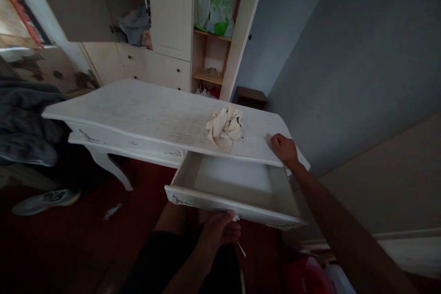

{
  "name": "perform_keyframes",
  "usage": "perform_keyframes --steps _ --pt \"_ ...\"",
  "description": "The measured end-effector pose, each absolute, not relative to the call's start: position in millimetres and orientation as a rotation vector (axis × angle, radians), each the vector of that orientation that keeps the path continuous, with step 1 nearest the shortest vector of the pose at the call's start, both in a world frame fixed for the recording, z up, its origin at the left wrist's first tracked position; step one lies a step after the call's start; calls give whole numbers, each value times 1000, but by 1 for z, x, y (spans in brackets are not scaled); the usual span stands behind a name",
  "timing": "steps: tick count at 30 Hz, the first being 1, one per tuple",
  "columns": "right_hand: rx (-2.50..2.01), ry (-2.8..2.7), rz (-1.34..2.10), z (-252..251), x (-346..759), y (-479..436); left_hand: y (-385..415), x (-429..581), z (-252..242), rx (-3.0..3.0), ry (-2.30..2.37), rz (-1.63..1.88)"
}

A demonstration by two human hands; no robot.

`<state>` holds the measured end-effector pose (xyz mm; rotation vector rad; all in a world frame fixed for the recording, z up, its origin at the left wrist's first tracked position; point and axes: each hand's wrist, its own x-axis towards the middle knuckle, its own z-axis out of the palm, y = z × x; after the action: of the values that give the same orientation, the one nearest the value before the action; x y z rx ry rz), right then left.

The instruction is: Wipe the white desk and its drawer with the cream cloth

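A white desk (148,105) with a worn top stands before me, its right-hand drawer (237,177) pulled out, with bare boards inside. My left hand (220,232) is closed at the middle of the drawer front, thumb on top, gripping a white string (242,249) whose loose end hangs below the fingers. Near the right end of the desktop rests my right hand (284,148), curled into a fist with nothing visible in it. Between the desk's middle and that fist lies a crumpled cream cloth (225,127).
Behind the desk is a white wardrobe (168,14) with open doors and plastic bags (218,9) on a shelf. A grey wall (361,55) closes the right side. Grey fabric (25,119) is heaped at left, above a shoe (48,201) on the red floor (86,243).
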<state>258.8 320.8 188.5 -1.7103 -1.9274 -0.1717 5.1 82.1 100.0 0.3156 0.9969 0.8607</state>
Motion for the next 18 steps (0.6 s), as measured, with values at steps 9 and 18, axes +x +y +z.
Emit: perform_keyframes --steps 9,18 --pt "-1729 -1943 -58 190 257 323 50 10 88 333 979 815" --pt "-1504 -1632 599 218 200 345 20 5 70 362 1047 720"
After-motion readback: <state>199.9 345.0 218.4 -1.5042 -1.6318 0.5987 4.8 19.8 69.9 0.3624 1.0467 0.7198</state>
